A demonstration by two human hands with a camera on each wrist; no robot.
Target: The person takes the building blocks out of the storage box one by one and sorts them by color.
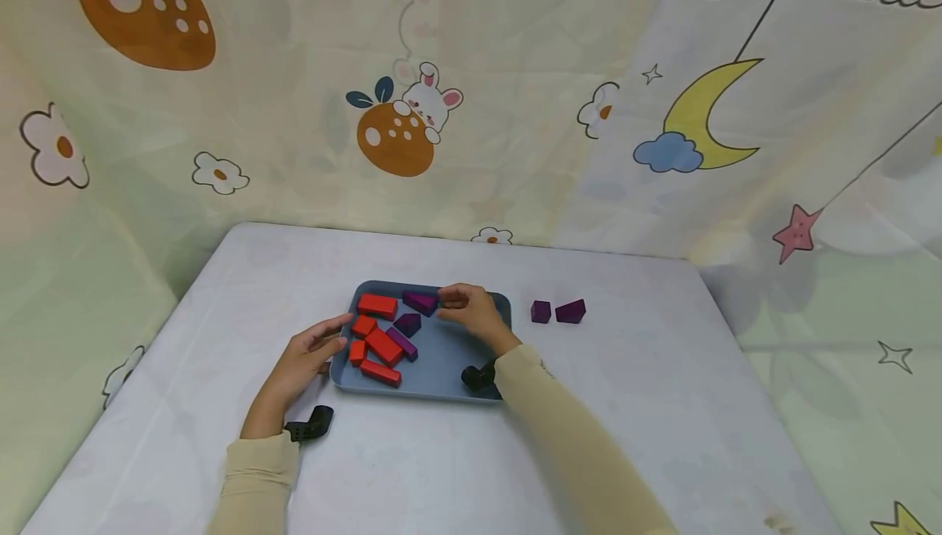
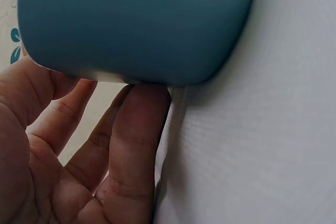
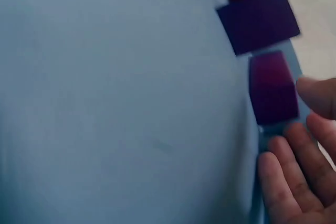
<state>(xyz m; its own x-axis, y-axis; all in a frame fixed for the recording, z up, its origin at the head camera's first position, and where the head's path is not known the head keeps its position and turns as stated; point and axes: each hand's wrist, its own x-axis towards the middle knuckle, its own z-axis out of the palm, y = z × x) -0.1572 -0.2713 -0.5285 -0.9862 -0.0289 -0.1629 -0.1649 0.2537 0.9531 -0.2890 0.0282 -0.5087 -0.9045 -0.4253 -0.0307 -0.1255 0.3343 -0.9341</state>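
A blue-grey tray [image 1: 441,379] holds several red blocks [image 1: 384,347] and a few purple blocks [image 1: 408,323] on its left half. My left hand [image 1: 298,363] is at the tray's left end; in the left wrist view its fingertips [image 2: 142,98] touch the tray wall [image 2: 136,24]. Over the tray's far side is my right hand [image 1: 478,316], fingertips right beside a purple block [image 1: 420,303] at the far rim. In the right wrist view, the thumb and loosely bent fingers [image 3: 286,182] lie around the end of that purple block [image 3: 273,87], without a pinch on it.
Two more purple blocks, a small one [image 1: 540,312] and a slanted one [image 1: 570,312], stand on the white tabletop [image 1: 648,404] right of the tray. A patterned curtain [image 1: 515,150] hangs behind the table. Black wrist cameras [image 1: 312,424] sit at both cuffs.
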